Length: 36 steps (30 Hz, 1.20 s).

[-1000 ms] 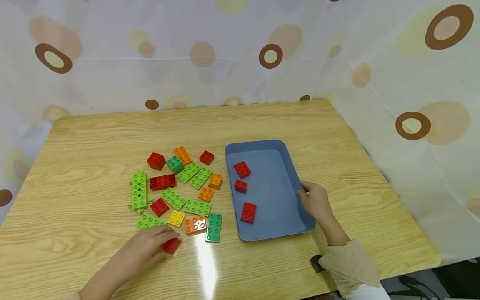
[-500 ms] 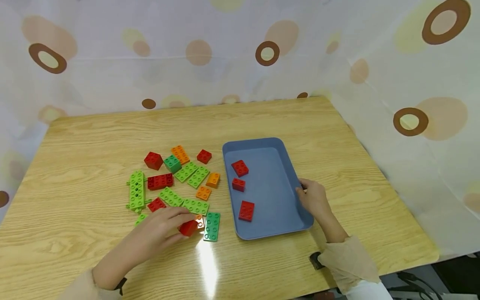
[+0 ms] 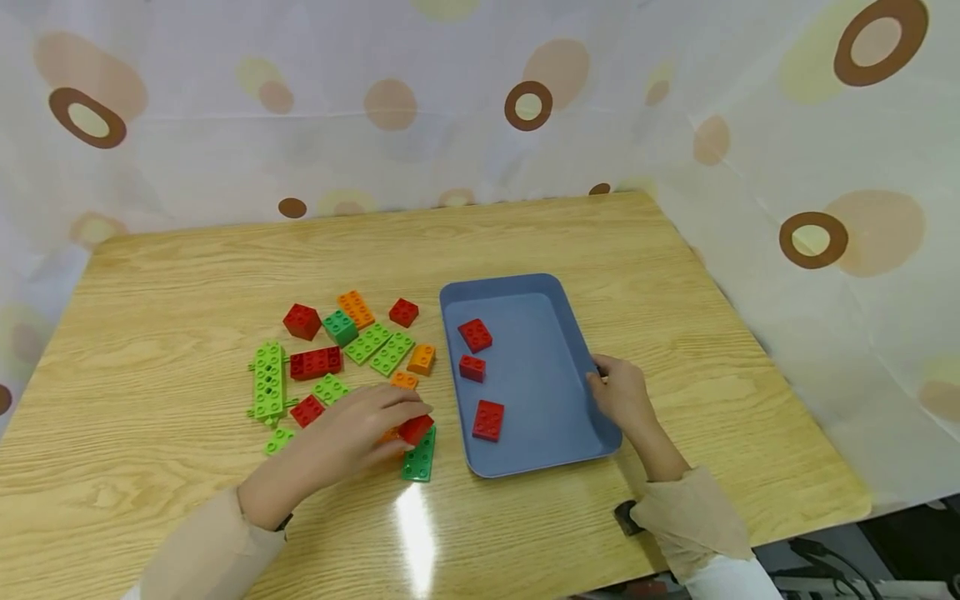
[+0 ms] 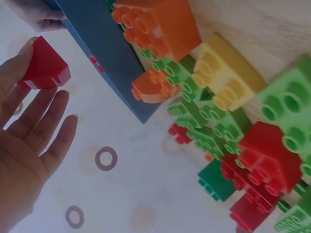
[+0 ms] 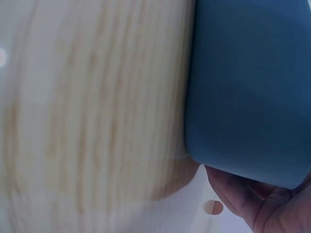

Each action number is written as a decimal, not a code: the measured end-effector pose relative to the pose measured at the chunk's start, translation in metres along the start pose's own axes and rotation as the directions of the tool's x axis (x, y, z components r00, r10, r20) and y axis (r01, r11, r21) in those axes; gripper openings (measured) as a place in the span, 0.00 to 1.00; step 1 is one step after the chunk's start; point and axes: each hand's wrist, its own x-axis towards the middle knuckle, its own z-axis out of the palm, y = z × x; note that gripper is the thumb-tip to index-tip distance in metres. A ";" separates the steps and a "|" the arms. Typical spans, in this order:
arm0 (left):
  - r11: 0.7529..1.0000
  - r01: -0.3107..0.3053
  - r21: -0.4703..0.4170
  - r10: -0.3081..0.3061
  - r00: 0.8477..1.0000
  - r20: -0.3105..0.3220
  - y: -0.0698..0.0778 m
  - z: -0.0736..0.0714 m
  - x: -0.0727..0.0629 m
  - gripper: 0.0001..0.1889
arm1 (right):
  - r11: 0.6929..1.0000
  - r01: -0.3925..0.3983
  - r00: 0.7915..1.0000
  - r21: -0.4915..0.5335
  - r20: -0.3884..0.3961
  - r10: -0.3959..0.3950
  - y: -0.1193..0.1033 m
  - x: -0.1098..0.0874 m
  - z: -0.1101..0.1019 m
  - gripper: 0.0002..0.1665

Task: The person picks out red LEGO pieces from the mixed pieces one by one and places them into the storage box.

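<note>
My left hand [image 3: 348, 433] pinches a red brick [image 3: 416, 428] between thumb and fingers, above the green [image 3: 420, 458] and orange bricks near the tray. In the left wrist view that red brick [image 4: 46, 65] has a sloped side, and the other fingers are spread below it. A blue-grey tray [image 3: 543, 358] lies on the table with three red bricks [image 3: 488, 420] along its left side. On the tray's right rim my right hand [image 3: 622, 396] keeps a grip. In the right wrist view the fingers [image 5: 233, 191] are partly hidden behind the tray wall.
Left of the tray lie several loose bricks: red [image 3: 302, 322], orange [image 3: 356, 308], light green [image 3: 392, 353] and dark green [image 3: 340, 328]. A light green base piece [image 3: 269, 383] is at their left. A patterned cloth [image 3: 450, 100] hangs behind the wooden table [image 3: 600, 242].
My left hand has carried the red brick rightward and slightly upward in the head view, from the lower edge of the loose bricks toward the tray. The right hand stays on the tray rim.
</note>
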 end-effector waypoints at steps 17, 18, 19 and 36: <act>0.984 -0.176 -0.019 0.177 0.983 0.042 0.020 0.015 0.062 0.19 | 1.000 -0.009 1.000 0.007 -0.012 0.010 -0.001 -0.002 -0.002 0.18; 0.982 -0.190 -0.010 0.190 0.981 0.046 0.022 0.017 0.067 0.19 | 1.000 -0.009 1.000 0.007 -0.013 0.009 -0.002 -0.002 -0.002 0.18; 0.980 -0.198 0.002 0.197 0.979 0.058 0.024 0.019 0.071 0.19 | 1.000 -0.007 1.000 0.008 -0.016 0.007 -0.002 -0.002 -0.002 0.18; 0.959 -0.265 0.104 0.220 0.921 0.323 0.048 0.062 0.118 0.16 | 1.000 -0.006 1.000 0.007 -0.027 0.006 0.000 0.000 0.001 0.17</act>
